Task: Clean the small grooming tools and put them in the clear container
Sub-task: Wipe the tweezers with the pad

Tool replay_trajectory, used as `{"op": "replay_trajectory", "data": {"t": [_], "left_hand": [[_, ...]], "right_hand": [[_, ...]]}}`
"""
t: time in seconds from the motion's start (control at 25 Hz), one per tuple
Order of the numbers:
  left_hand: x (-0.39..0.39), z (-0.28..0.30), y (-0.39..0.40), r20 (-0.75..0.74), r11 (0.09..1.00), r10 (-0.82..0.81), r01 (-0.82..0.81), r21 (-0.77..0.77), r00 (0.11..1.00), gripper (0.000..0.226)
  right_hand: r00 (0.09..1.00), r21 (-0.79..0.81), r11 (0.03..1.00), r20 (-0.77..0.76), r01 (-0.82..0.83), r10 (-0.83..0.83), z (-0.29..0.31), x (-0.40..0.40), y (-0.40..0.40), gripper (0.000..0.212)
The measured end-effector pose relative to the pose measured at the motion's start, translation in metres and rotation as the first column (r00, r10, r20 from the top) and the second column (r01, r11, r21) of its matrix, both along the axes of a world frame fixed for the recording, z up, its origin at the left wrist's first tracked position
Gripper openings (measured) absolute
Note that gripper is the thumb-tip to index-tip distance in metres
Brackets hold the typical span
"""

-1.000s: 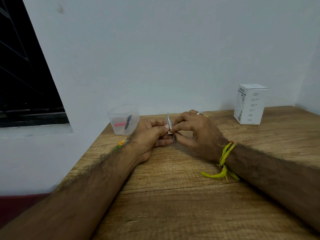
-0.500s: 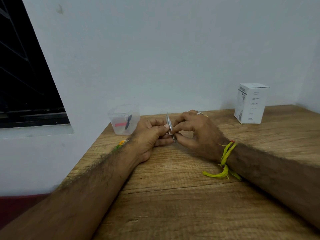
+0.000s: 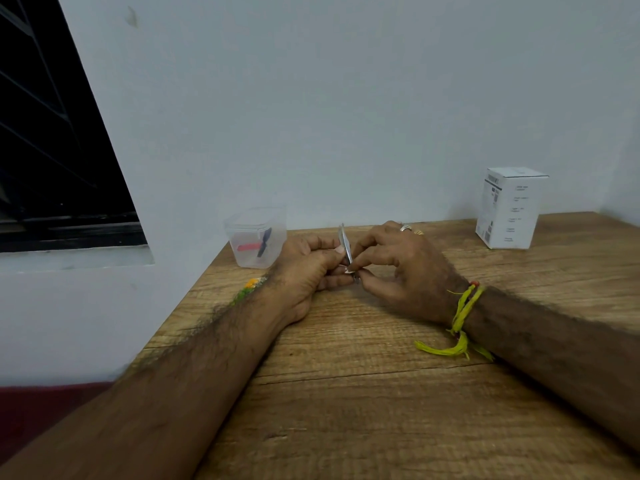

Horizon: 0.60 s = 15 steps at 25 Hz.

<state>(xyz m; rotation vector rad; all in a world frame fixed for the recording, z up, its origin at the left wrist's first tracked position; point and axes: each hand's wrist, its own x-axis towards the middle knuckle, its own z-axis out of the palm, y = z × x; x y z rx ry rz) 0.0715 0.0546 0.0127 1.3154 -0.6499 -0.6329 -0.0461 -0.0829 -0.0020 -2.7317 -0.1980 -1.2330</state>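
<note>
Wood-grain tabletop [image 3: 346, 393] against a plain pale wall is where we work, both forearms laid flat on it for steadiness. Our left hand [image 3: 308, 268] has its fingers curled round the lower part of a slim silver metal grooming tool [image 3: 345, 244], holding it nearly upright so its thin face is offered to the other side. Our right hand [image 3: 401, 268] closes in from the right, forefinger and thumb pinching the tool near its lower end, the remaining fingers loosely bent beneath. We judge this to be the cleaning step: one hand fixes the tool, the other rubs or picks along it. Whether a cloth or tissue sits between the fingertips we cannot tell; a small pale scrap shows at the pinch, too small to name.

Just beyond the left hand, near the table's left edge and the wall, stands the small clear plastic container [image 3: 256, 237], kept close so a finished tool needs only a short reach. Inside it already lie a red flat piece [image 3: 250, 247] and a dark slender tool [image 3: 264, 242] leaning on the wall, so part of the task looks done. A yellow-green thread band [image 3: 462, 313] circles the right wrist. Well apart at the far right stands a white cardboard box with printed labels [image 3: 509, 209].
</note>
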Motion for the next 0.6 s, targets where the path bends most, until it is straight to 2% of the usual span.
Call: {"op": "replay_trajectory", "data": {"t": [0.2,0.6], "left_hand": [[0.0043,-0.0023,-0.0021,-0.022,0.999,0.035,-0.035,-0.022,0.999,0.018],[0.0033,-0.0024,-0.0022,-0.033,0.998,0.049,-0.049,-0.029,0.998,0.011]], "right_hand": [[1.000,-0.011,1.000,0.025,-0.011,0.011,0.0011,-0.0006,0.0018,0.011],[1.000,-0.034,0.999,0.015,0.026,-0.026,0.0008,-0.0019,0.0016,0.012]]}}
